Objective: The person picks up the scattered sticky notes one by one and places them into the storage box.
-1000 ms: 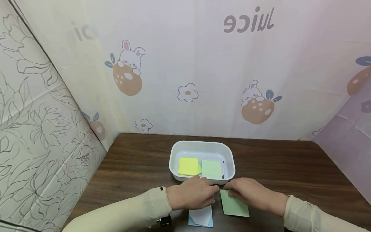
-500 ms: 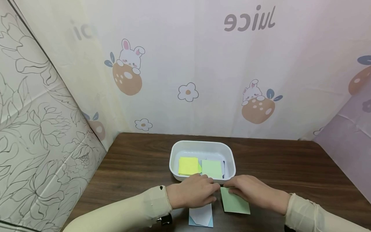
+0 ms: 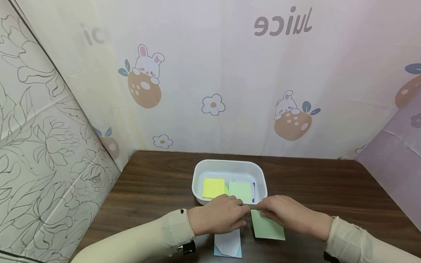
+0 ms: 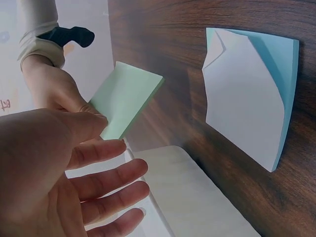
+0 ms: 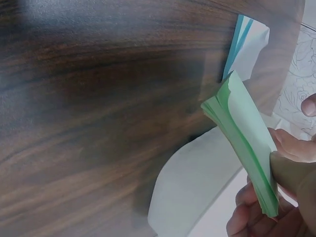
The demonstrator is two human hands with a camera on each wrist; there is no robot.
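Observation:
My right hand [image 3: 292, 215] pinches a pad of light green sticky notes [image 3: 268, 226] by its far edge, thumb on one face and fingers behind. The right wrist view shows the pad [image 5: 242, 143] held above the table, its sheets fanned a little along one side. Beside it, my left hand [image 3: 223, 214] hovers with fingers loosely spread and nothing gripped; in the left wrist view its thumb lies close to the pad's corner, and whether they touch I cannot tell. Below the left hand, a blue sticky note pad [image 4: 290, 74] lies on the table under a white, curled-corner sheet [image 4: 242, 94].
A white plastic box [image 3: 230, 166] stands just beyond the hands. Inside are a yellow sticky note pad [image 3: 213, 188], a pale green pad [image 3: 240, 190] and partly covered papers. The dark wood table [image 3: 158, 175] meets a printed curtain at the back.
My right hand and the green pad have shifted slightly up and away, toward the box. The left hand has risen slightly beside them. The blue pad and the box's contents stay put.

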